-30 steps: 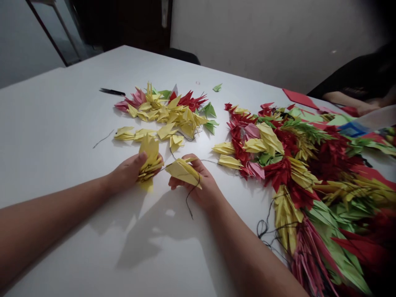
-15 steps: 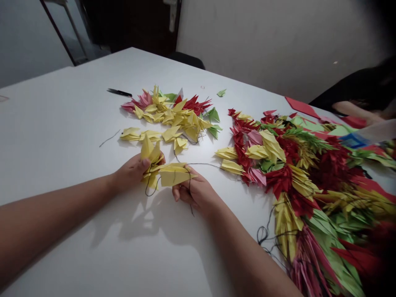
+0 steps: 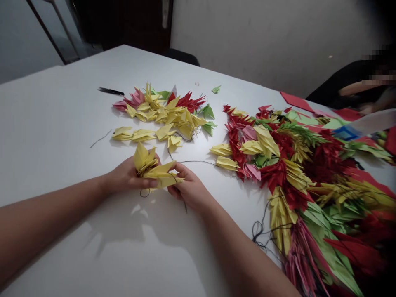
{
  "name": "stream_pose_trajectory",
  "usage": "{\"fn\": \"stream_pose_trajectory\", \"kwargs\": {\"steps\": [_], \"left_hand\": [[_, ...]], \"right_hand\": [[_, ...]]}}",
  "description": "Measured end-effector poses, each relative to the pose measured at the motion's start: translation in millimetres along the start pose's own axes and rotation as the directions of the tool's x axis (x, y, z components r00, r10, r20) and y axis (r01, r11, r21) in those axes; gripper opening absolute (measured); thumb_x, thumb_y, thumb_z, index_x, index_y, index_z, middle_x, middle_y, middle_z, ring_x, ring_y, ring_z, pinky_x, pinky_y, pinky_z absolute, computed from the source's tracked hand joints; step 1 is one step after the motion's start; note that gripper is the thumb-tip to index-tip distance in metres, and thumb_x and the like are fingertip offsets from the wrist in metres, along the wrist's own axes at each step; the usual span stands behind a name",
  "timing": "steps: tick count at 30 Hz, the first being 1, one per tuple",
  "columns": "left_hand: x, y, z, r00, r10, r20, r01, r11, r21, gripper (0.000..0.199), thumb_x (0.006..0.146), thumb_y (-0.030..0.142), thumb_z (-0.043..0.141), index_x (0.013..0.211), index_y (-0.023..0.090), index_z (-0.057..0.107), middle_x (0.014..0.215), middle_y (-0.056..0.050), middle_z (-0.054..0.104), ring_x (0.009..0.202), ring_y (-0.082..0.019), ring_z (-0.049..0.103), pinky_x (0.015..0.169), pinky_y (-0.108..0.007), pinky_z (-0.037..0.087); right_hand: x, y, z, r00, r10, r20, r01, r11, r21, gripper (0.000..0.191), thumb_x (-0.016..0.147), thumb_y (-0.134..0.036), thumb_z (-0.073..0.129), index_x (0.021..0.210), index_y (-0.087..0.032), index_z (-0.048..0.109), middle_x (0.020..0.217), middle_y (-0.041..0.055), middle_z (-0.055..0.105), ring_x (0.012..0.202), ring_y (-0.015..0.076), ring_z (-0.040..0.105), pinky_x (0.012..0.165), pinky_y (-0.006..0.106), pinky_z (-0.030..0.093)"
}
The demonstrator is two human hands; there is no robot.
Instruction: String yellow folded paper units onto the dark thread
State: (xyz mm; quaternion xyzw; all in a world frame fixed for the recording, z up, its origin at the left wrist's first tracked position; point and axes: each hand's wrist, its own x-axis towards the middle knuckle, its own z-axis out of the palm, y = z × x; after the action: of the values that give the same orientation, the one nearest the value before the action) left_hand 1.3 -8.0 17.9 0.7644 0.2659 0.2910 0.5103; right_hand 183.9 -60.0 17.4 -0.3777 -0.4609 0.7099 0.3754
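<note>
White tabletop [image 3: 62,123] fills most of the frame, with a pale gray wall [image 3: 262,41] behind it and a dark door [image 3: 136,24] at the top, left of center. A black chair back [image 3: 182,56] shows beyond the table's far edge. Two bare hands meet just left of center. The left hand [image 3: 128,177] is curled closed around a bunch of yellow folded papers [image 3: 142,159], its thumb lying across the near side. The right hand [image 3: 188,187] has its fingers drawn together, pinching the right end of a yellow folded piece [image 3: 163,177] that touches the bunch. Black thread [image 3: 186,206] loops over that end and dangles below; another strand [image 3: 198,161] runs toward the right. Above the hands lie a row of yellow pieces [image 3: 142,135] and a cluster of yellow, red, pink and green folded papers [image 3: 167,113]. Slim and black, a pointed tool [image 3: 110,91] rests at the cluster's upper left. A short loose thread [image 3: 100,139] lies left of the row, and one small green piece [image 3: 216,89] sits above and right of the cluster. A large multicolored heap [image 3: 276,171] covers the right side, tangled thread [image 3: 260,235] beside it. At upper right, a person in dark clothing [image 3: 331,84] is near a blue-marked clear plastic bag [image 3: 368,123].
</note>
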Motion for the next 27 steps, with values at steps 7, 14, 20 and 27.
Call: {"fn": "stream_pose_trajectory", "kwargs": {"steps": [7,14,20,27], "left_hand": [[0.5,7.0,1.9,0.998,-0.037,-0.057,0.039,0.999,0.029,0.019,0.075,0.034,0.058,0.079,0.017,0.05,0.063,0.003,0.048,0.054,-0.011,0.044,0.048,-0.022,0.035],[0.5,9.6,-1.1,0.991,-0.105,-0.08,0.107,0.994,0.02,0.018,0.073,0.033,0.056,0.077,0.017,0.051,0.064,0.003,0.048,0.056,-0.01,0.044,0.049,-0.021,0.035],[-2.8,2.2,-1.0,0.966,-0.219,-0.137,0.205,0.973,-0.104,0.02,0.074,0.033,0.057,0.083,0.017,0.049,0.069,0.003,0.045,0.062,-0.009,0.043,0.052,-0.018,0.035],[-0.5,1.6,1.3,0.932,-0.299,-0.205,0.225,0.92,-0.322,0.024,0.071,0.031,0.06,0.085,0.018,0.046,0.069,0.004,0.046,0.057,-0.007,0.042,0.049,-0.018,0.033]], "right_hand": [[0.5,0.3,-0.2,1.0,0.014,-0.009,-0.014,0.999,-0.044,0.014,0.067,-0.019,0.043,0.081,-0.02,0.042,0.039,-0.0124,0.039,0.036,0.0043,0.031,0.039,0.015,0.021],[-0.1,-2.0,3.5,0.999,0.042,-0.02,-0.043,0.999,-0.033,0.01,0.074,-0.027,0.048,0.08,-0.021,0.042,0.039,-0.0114,0.041,0.036,0.0044,0.029,0.038,0.016,0.019],[4.3,0.2,0.4,0.968,-0.068,-0.24,0.081,0.996,0.046,0.016,0.073,-0.034,0.052,0.08,-0.021,0.045,0.039,-0.0104,0.042,0.036,0.0044,0.028,0.038,0.016,0.019],[6.3,1.6,-5.3,0.886,-0.166,-0.432,0.171,0.985,-0.026,0.017,0.071,-0.033,0.058,0.077,-0.018,0.054,0.044,-0.0105,0.034,0.039,0.0036,0.029,0.039,0.017,0.017]]}}
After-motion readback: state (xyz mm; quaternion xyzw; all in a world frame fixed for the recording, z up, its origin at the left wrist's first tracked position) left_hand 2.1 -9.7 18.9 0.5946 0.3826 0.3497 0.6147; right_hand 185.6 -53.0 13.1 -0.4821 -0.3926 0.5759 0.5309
